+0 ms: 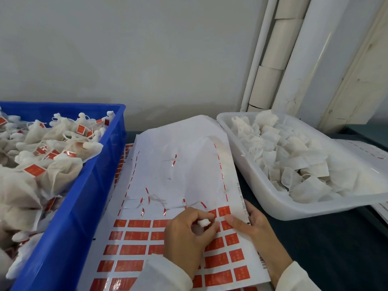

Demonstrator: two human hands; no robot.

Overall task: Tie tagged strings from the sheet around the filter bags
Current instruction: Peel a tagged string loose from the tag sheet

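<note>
A blue crate [100, 169] of tagged, tied filter bags stood at left. The left hand [184, 236] pinched a bag's gathered white neck [204, 223] over the sheet of red tags [134, 236]; the right hand [249, 223], fingers loosely open and empty, reached for a tag, apparently to peel next. Untied bags filled a white tray [273, 206] on the dark worktop [327, 244].

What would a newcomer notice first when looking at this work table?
Probably the blue crate on the left, heaped with white bags that carry red tags. Next, the sheet of red tags in the middle, where the left hand pinches a small white bag and the right hand rests. A white tray of untagged bags sits at right.
</note>
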